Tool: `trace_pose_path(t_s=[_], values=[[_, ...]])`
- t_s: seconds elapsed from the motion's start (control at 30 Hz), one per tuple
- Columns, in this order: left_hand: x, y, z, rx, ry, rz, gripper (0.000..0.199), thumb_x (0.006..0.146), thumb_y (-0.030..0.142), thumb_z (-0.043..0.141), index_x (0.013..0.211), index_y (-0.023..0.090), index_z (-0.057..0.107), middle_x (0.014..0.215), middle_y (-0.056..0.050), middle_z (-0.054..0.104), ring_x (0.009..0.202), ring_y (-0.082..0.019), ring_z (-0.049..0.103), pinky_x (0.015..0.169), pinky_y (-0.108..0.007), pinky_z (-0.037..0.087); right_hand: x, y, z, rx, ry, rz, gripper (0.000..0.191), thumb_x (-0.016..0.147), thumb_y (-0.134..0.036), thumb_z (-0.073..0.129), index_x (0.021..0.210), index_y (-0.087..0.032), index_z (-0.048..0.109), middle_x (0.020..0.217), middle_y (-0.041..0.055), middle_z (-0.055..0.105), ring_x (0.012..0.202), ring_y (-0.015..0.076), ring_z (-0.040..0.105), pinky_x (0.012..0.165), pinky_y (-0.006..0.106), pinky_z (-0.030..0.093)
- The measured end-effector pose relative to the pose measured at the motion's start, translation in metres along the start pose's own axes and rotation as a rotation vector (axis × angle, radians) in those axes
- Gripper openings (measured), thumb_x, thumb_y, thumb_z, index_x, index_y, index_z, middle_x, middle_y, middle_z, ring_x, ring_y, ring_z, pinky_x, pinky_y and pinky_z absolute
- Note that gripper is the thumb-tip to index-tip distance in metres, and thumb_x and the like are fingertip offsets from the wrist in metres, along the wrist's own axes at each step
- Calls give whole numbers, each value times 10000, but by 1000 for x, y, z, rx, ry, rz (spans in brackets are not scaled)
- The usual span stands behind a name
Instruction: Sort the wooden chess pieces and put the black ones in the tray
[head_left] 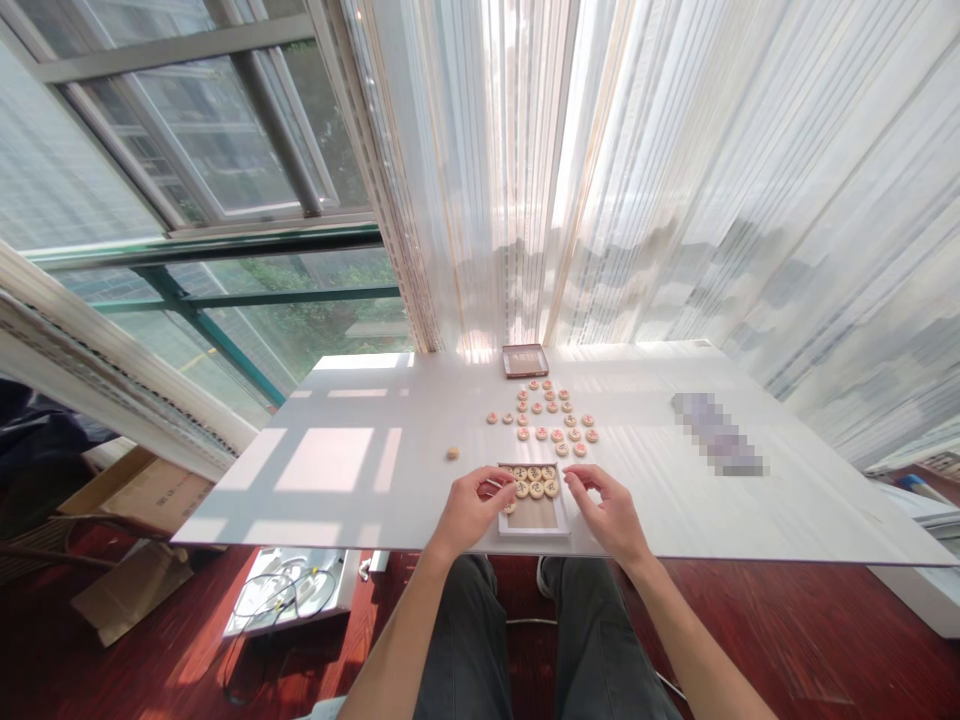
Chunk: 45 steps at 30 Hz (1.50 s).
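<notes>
A shallow white box [531,532] lies at the table's near edge, in front of my body. Round wooden Chinese chess pieces [535,489] with dark characters lie in rows in its far part, and its near part shows bare brown bottom. My left hand [474,508] reaches over the box's left side, thumb and fingers curved and apart, fingertips at the leftmost pieces and partly hiding them. Beside the box's right edge, my right hand [611,512] has its fingers bent and parted, with no piece visible in them. More chess pieces [557,435], many with red characters, are scattered beyond the box.
A brown-bottomed box lid [525,361] rests at the table's far edge. One lone piece [453,453] sits to the left. A blurred-out item [718,435] lies on the white table [420,510] at right. Curtains and a window stand behind; cables [289,590] are below left.
</notes>
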<state>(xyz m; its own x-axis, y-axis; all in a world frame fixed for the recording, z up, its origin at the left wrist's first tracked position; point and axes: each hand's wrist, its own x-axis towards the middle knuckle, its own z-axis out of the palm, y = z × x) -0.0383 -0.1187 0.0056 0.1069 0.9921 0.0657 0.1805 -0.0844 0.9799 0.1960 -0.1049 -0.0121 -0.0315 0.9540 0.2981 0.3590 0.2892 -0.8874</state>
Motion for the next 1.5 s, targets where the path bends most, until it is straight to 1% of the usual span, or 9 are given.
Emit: trace_pose_path(t_s=[0.1,0.2,0.33,0.63,0.8,1.03,1.27,1.37,1.5], values=[[4,4,8,-84,-12,-22,327,840,438,700,1001,155,721,891,-85,765,786,-215,741,691,-296,602,-1,-23,12,83,-127,-67,222,947,-388,582,1054,-223,686,1025,66,720,876,206,672,817,334,539],[6,8,14,-149,-51,-4,345,853,439,688,1057,162,723,1001,-102,763,897,-241,741,786,-333,610,1,-36,23,160,-198,-110,212,947,-376,588,1068,-227,679,1026,68,707,903,206,684,817,329,558],[6,8,15,-192,-83,-1,347,861,419,685,1098,167,705,1085,-116,747,971,-252,730,869,-370,598,4,-37,29,224,-217,-85,213,938,-390,599,1046,-226,682,1009,70,703,916,212,698,823,337,576],[3,10,13,-177,-110,-24,333,853,409,696,1083,168,698,1042,-117,752,981,-259,721,807,-349,604,5,-30,30,352,-268,30,222,905,-411,651,1021,-224,684,1003,64,729,911,219,714,854,361,573],[2,10,5,-56,-62,70,277,865,387,682,1046,181,722,1034,-87,748,927,-220,718,841,-326,579,7,-28,33,445,-319,64,256,888,-412,670,1049,-214,683,987,69,738,926,221,717,869,360,569],[-2,-6,-8,242,127,199,175,914,309,596,996,213,717,1018,-49,722,898,-176,673,725,-264,543,3,-29,34,395,-365,89,259,899,-371,631,1097,-211,680,1053,64,731,936,202,710,890,354,565],[-5,-24,-4,361,120,285,154,901,201,578,985,215,705,1045,-49,674,792,-139,640,654,-244,518,1,-32,37,227,-468,152,189,871,-260,581,1027,-198,670,881,24,724,801,177,706,771,302,570],[-6,-30,-3,373,130,299,156,892,175,582,978,216,705,1058,-44,663,787,-132,644,678,-247,525,0,-32,38,195,-490,150,154,854,-244,585,970,-198,675,915,26,723,781,173,708,750,293,566],[-6,-33,-3,384,129,311,172,892,155,576,992,221,700,1070,-39,655,796,-129,647,750,-266,536,0,-31,41,193,-494,164,146,854,-306,623,942,-201,675,827,16,717,736,186,711,689,288,558]])
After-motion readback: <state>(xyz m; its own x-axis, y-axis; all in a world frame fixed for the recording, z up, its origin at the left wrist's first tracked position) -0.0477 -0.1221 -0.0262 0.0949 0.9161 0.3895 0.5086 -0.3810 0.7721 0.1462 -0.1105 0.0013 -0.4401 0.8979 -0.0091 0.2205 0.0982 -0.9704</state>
